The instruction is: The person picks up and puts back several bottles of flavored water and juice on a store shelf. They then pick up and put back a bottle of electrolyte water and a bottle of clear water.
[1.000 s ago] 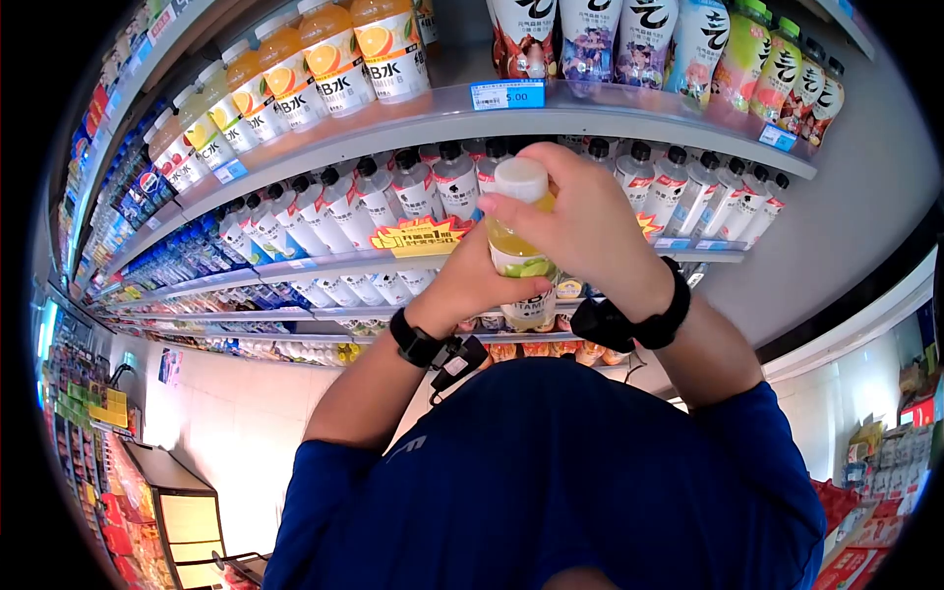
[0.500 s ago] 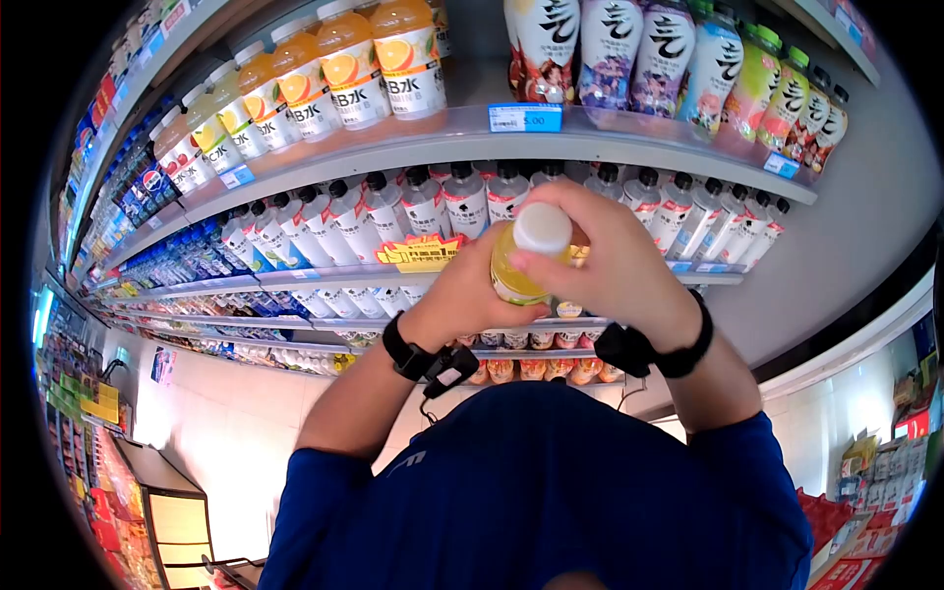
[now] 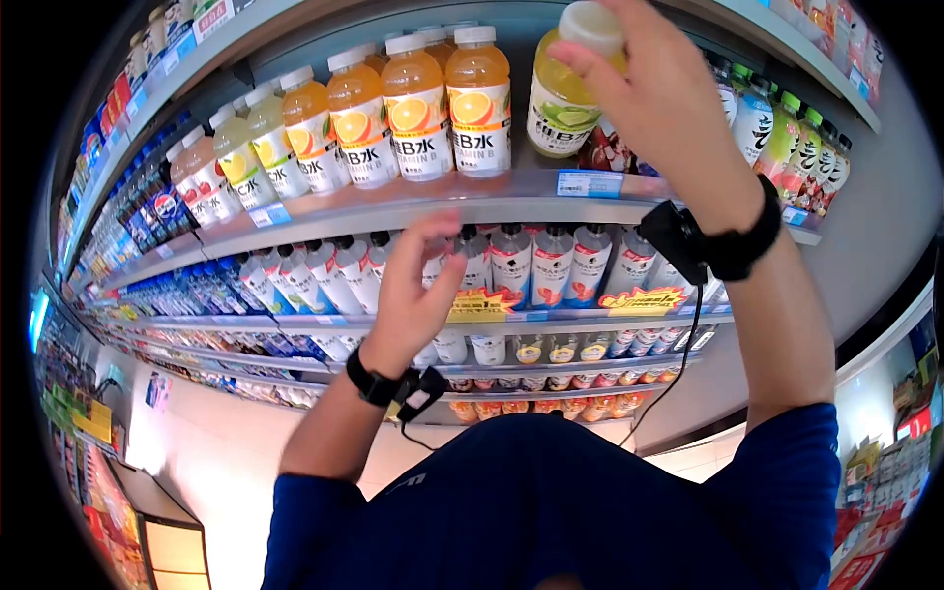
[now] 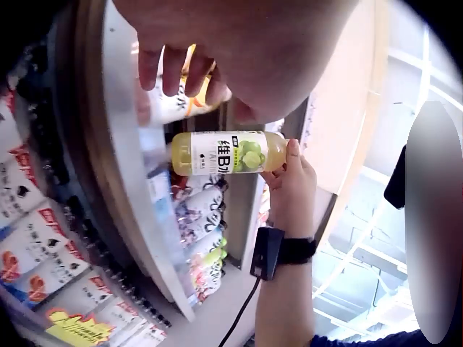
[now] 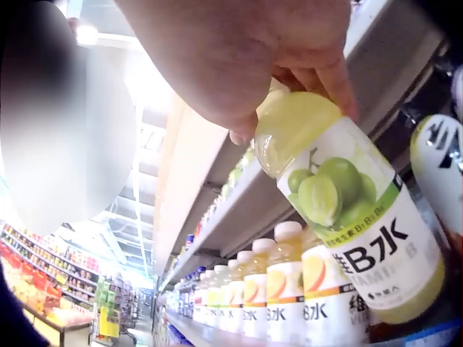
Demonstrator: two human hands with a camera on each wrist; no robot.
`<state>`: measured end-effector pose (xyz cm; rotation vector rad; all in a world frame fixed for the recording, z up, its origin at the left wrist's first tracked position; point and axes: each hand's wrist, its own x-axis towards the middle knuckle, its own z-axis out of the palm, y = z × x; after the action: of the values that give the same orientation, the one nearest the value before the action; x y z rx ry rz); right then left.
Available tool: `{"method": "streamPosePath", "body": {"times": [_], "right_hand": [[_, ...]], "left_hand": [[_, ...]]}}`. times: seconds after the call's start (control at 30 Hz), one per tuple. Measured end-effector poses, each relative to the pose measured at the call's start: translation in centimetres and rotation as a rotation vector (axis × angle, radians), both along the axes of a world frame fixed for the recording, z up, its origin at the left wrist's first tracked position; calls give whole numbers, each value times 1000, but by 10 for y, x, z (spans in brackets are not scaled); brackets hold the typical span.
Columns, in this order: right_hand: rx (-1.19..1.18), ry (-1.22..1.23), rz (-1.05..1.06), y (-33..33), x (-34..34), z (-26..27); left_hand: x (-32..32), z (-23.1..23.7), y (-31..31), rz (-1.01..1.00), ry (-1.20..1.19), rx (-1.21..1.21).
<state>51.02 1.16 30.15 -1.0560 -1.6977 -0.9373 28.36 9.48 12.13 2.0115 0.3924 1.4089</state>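
Observation:
My right hand [image 3: 669, 93] grips a bottle of yellow-green drink [image 3: 562, 110] by its top, thumb on one side near the white cap. Green fruit and large black lettering mark its label, plain in the right wrist view. The bottle is at the upper shelf [image 3: 393, 205], just right of a row of orange drink bottles [image 3: 478, 108], its base close over the shelf. My left hand [image 3: 413, 295] is raised in front of the shelf edge with fingers loosely spread, holding nothing. In the left wrist view the bottle [image 4: 228, 153] shows whole, with the right hand at its cap end.
Right of the held bottle stand tall bottles with bold black characters [image 3: 752, 123]. A blue price tag [image 3: 590, 184] is on the shelf edge below it. The shelf underneath carries black-capped bottles [image 3: 551, 265] and yellow promotion signs [image 3: 644, 301]. A thin cable [image 3: 678, 379] hangs from the right wrist camera.
Both hands held the bottle low before the shelves. Now the left hand has let go and moved left, while the right hand has carried the bottle up to the upper shelf.

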Motion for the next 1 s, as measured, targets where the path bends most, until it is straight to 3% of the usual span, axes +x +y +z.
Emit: {"method": "streamPosePath", "body": {"times": [0.07, 0.1, 0.2, 0.3, 0.4, 0.63, 0.73, 0.87, 0.93, 1.0], "right_hand": [[53, 35, 6, 37, 3, -6], [-110, 6, -61, 43, 7, -3], [-52, 27, -82, 72, 8, -11], [-40, 8, -154, 83, 2, -11], [35, -62, -226, 92, 4, -10], [-37, -218, -459, 103, 11, 5], [-10, -287, -464, 108, 16, 7], [-62, -294, -558, 100, 2, 10], [-278, -195, -554, 88, -15, 17], [-249, -198, -542, 84, -21, 19]], "left_hand": [[-24, -27, 3, -36, 56, -158], [-37, -41, 5, -67, 86, -248], [-78, -85, 20, -219, 105, -398], [-116, -113, 21, -242, 126, -614], [-149, -141, 29, -238, 81, -672], [-179, -152, 41, -185, 72, -784], [-183, -150, 50, -219, 68, -795], [-186, -149, 60, -268, 125, -757], [-187, -152, 63, -279, 149, -754], [-185, -154, 65, -295, 170, -744]]}}
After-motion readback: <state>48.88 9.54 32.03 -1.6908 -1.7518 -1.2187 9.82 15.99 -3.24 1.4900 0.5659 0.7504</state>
